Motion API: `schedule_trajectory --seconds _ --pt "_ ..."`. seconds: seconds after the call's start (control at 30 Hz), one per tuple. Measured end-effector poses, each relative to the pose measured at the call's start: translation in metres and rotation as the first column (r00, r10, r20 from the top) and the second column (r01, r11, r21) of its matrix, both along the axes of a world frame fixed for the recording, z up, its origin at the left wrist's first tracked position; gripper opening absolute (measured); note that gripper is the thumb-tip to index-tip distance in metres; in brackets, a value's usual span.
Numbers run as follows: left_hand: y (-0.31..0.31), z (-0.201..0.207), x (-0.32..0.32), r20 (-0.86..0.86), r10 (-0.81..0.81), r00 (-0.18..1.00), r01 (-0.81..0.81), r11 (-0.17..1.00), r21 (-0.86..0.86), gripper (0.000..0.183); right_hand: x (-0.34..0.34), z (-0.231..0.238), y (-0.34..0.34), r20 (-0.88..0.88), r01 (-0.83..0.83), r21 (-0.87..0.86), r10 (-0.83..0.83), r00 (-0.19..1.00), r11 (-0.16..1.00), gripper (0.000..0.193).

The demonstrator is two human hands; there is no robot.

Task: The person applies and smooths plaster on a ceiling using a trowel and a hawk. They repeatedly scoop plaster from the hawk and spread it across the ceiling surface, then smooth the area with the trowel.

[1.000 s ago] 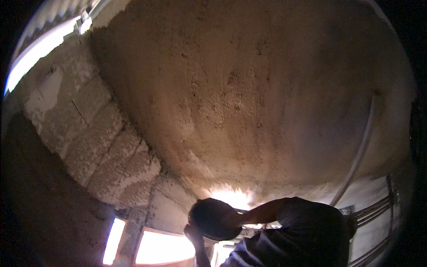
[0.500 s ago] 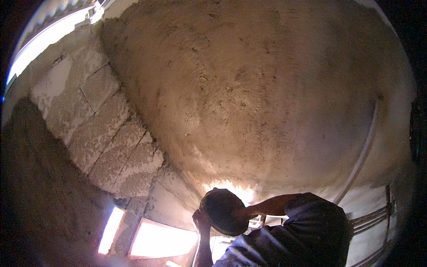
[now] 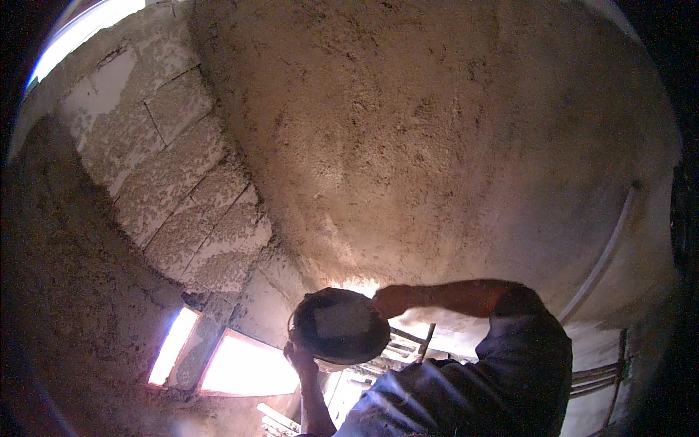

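A round dark bucket (image 3: 317, 348) is at the lower middle, backlit by bright openings. A thin curved line, like a handle, shows along its left side. My left hand (image 3: 301, 357) is closed on its lower left side. Across the bucket's mouth is a flat, paler rectangular patch (image 3: 342, 320); I cannot tell whether it is a tool or the contents. My right hand (image 3: 393, 300) is closed at the upper right rim, with the arm bent and the blue sleeve behind it. What its fingers hold is too dark to make out.
A large rough plastered wall (image 3: 408, 146) spans the middle and right. Bare blocks (image 3: 189, 175) with patchy mortar run down the left. Bright window openings (image 3: 247, 368) are at the lower left. A pale pipe or strip (image 3: 601, 258) curves on the right, above dark bars (image 3: 597, 379).
The bucket has shifted left and slightly up, and its mouth with the pale patch now shows. My right hand has moved from the bucket's side up to its upper right rim. The view has shifted slightly.
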State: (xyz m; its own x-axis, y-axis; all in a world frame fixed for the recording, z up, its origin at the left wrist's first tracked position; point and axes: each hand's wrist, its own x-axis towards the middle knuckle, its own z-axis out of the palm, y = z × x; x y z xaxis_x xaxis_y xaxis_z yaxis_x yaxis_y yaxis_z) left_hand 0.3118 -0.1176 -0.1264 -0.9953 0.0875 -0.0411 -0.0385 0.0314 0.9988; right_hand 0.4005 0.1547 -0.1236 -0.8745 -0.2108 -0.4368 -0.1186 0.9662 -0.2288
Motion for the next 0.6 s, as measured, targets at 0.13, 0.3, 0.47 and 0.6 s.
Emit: schedule_trajectory --seconds 0.13,0.3,0.47,0.6 --pt "-0.059 -0.082 -0.043 -0.228 -0.046 0.973 0.028 0.996 -0.081 0.051 -0.037 0.152 -0.009 -0.158 -0.197 -0.105 0.180 0.971 0.975 0.025" --pt "-0.078 -0.055 -0.030 -0.031 0.128 0.991 -0.128 0.992 0.006 0.041 -0.097 0.301 0.032 -0.381 -0.101 -0.577 -0.158 0.911 0.811 0.021" --pt "-0.069 -0.066 -0.035 -0.015 -0.001 1.000 0.002 0.995 0.098 0.037 -0.165 0.233 0.135 -0.288 -0.284 -0.954 -0.528 0.799 0.092 0.018" --pt "-0.082 -0.070 -0.031 -0.231 0.065 0.971 -0.079 0.995 -0.053 0.034 -0.087 0.084 0.037 -0.177 0.113 -0.814 -0.429 0.886 0.569 0.021"
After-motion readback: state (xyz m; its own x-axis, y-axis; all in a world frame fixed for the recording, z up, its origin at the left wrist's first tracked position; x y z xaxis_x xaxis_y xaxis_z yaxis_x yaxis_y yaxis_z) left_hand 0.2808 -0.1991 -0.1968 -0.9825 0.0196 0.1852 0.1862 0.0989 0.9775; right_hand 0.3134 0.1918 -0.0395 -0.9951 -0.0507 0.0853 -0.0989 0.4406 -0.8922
